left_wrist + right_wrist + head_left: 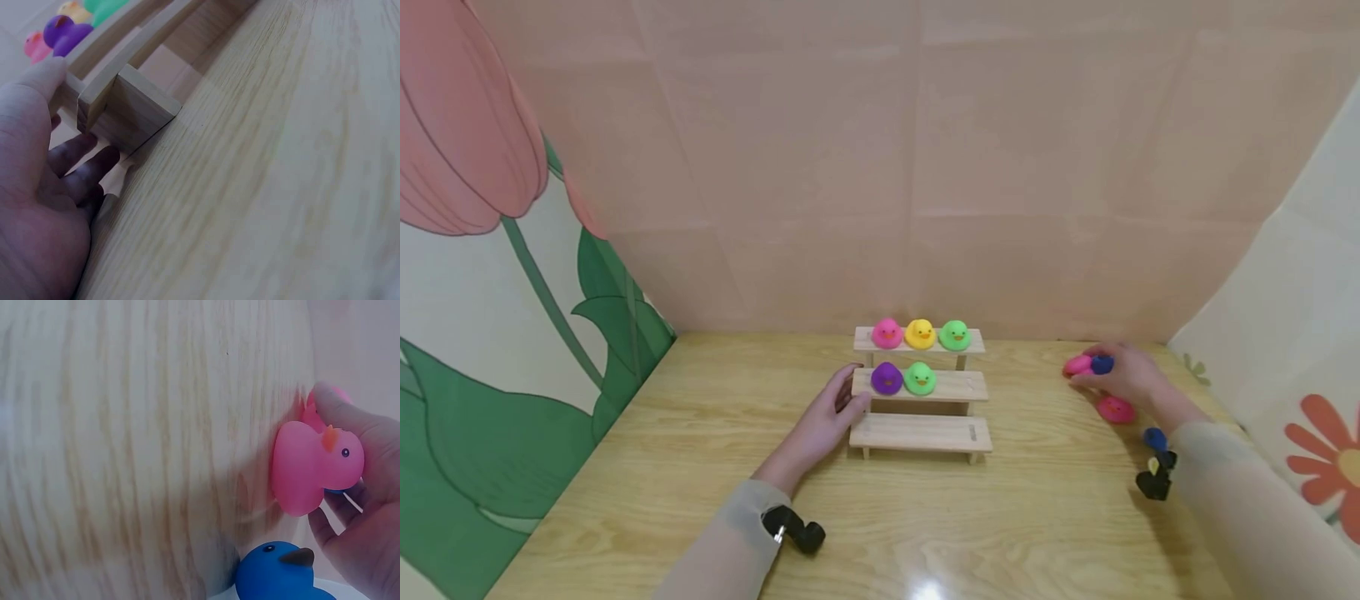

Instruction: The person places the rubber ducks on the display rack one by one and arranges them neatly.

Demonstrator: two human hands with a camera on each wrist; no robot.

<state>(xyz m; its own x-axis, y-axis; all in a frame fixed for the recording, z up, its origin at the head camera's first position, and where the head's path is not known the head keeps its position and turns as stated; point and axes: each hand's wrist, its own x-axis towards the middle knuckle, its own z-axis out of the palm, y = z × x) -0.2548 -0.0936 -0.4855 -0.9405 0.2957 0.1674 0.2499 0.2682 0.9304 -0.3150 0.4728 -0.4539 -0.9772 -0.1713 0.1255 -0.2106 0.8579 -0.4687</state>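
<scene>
A three-step wooden stand (917,432) is on the table. My left hand (831,417) holds its left end at the middle step, thumb in front and the other fingers beside and behind the end. Pink, yellow and green rubber ducks (955,336) line the top step; a purple duck (887,378) and a green duck (920,378) sit on the middle one. At the right, my right hand (1126,373) has its thumb and fingers round a pink duck (1077,365), with a blue duck (1102,364) close against it, partly hidden by the hand.
Another pink duck (1116,409) lies just below the right hand, and a blue duck (1155,439) beside the right wrist. A pink cloth backdrop (880,208) rises behind the wooden table (760,358), with flower-printed panels (1285,333) at both sides.
</scene>
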